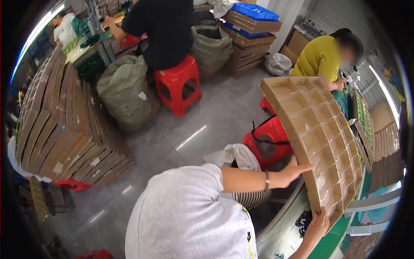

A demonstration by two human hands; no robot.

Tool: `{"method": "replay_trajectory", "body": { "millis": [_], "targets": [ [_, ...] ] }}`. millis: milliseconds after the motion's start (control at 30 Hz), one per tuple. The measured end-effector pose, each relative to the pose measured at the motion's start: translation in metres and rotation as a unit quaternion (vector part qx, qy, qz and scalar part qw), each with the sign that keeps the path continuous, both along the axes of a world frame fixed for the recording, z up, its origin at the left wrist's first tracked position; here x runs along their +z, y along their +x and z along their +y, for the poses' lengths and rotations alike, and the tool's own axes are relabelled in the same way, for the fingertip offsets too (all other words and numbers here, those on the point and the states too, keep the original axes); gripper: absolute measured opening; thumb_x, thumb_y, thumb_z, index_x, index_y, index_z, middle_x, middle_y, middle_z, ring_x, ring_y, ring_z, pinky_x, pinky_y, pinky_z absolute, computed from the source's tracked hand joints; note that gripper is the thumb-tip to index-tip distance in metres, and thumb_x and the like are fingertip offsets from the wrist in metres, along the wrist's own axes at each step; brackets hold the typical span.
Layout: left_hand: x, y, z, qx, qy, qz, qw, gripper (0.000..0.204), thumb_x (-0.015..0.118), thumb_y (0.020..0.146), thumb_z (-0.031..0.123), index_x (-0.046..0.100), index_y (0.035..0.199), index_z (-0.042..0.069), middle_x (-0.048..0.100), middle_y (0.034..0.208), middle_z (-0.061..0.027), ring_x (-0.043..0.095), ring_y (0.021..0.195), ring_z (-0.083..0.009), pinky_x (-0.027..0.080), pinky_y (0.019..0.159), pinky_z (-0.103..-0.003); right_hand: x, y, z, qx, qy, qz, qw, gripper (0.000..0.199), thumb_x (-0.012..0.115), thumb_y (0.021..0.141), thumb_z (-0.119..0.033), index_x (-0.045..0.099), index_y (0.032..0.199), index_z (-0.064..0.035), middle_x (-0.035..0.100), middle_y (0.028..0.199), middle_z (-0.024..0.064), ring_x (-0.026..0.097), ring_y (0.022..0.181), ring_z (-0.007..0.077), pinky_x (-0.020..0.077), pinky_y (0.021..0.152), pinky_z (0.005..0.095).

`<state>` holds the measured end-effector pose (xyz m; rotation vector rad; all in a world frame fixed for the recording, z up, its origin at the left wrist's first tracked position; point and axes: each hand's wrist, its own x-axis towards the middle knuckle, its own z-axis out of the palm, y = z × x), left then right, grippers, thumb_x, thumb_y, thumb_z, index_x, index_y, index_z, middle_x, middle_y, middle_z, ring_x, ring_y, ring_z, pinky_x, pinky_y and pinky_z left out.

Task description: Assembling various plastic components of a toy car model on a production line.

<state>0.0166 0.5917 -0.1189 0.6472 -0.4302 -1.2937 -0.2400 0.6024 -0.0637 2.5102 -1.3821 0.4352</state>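
Here, a large brown cardboard tray divided into a grid of square compartments (pixel 321 129) stands tilted on edge at the right of the frame, its open cells facing the camera, its top corner reaching toward the upper right and its lower end near the bottom right. Two hands hold it. The left hand (pixel 293 170), with a thin bracelet at the wrist, presses flat against the tray's left rim with fingers spread along the edge. The right hand (pixel 317 226) grips the tray's lower corner from beneath, fingers curled on the cardboard.

Just under the tray runs a curved green-edged worktable (pixel 332 241), with a small dark heap of parts on it near the lower hand. Left of the tray, in the middle of the frame, sits a red plastic stool with a black strap (pixel 269 144), and beside it lies a crumpled white cloth (pixel 233 155). The grey-white shoulder of a shirt (pixel 185 216) fills the lower centre.

Farther out, a person in a yellow-green top (pixel 319 58) sits at the upper right behind the tray. At the top centre a person in black sits on a second red stool (pixel 177 84), flanked by stuffed grey-green sacks (pixel 125 90). A tall stack of the same cardboard trays (pixel 64 125) occupies the left, and blue plastic crates on flat cartons (pixel 252 19) rest at the top.
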Motion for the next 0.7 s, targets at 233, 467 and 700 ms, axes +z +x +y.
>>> {"method": "replay_trajectory", "body": {
  "millis": [233, 467, 700],
  "targets": [
    [0.047, 0.024, -0.003, 0.216, -0.056, 0.18, 0.958, 0.063, 0.065, 0.071, 0.003, 0.03, 0.123, 0.005, 0.05, 0.109, -0.0097, 0.051, 0.1, -0.0198, 0.043, 0.089, -0.036, 0.013, 0.071, 0.044, 0.126, -0.137, -0.06, 0.981, 0.029, 0.065, 0.08, -0.012, 0.061, 0.104, 0.0034, 0.062, 0.086, 0.0134, 0.054, 0.074, 0.0296, 0.0398, 0.075, 0.0413],
    [0.102, 0.131, 0.107, 0.312, -0.144, 0.079, 0.936, 0.065, 0.063, 0.073, 0.0, 0.027, 0.126, 0.009, 0.048, 0.109, -0.0094, 0.052, 0.094, -0.0181, 0.048, 0.078, -0.035, 0.022, 0.18, 0.117, 0.247, -0.063, -0.193, 0.947, 0.033, 0.07, 0.074, -0.005, 0.059, 0.104, 0.005, 0.061, 0.081, 0.014, 0.053, 0.073, 0.0297, 0.0392, 0.07, 0.0386],
    [0.172, 0.206, 0.193, 0.488, -0.231, -0.179, 0.822, 0.053, 0.072, 0.066, 0.0, 0.039, 0.107, 0.002, 0.057, 0.091, -0.0071, 0.057, 0.08, -0.015, 0.048, 0.071, -0.03, 0.027, 0.283, 0.139, 0.394, -0.003, -0.327, 0.859, 0.042, 0.069, 0.071, -0.004, 0.055, 0.11, 0.0002, 0.06, 0.088, 0.0097, 0.055, 0.075, 0.0244, 0.0369, 0.067, 0.0366]
  ]
}}
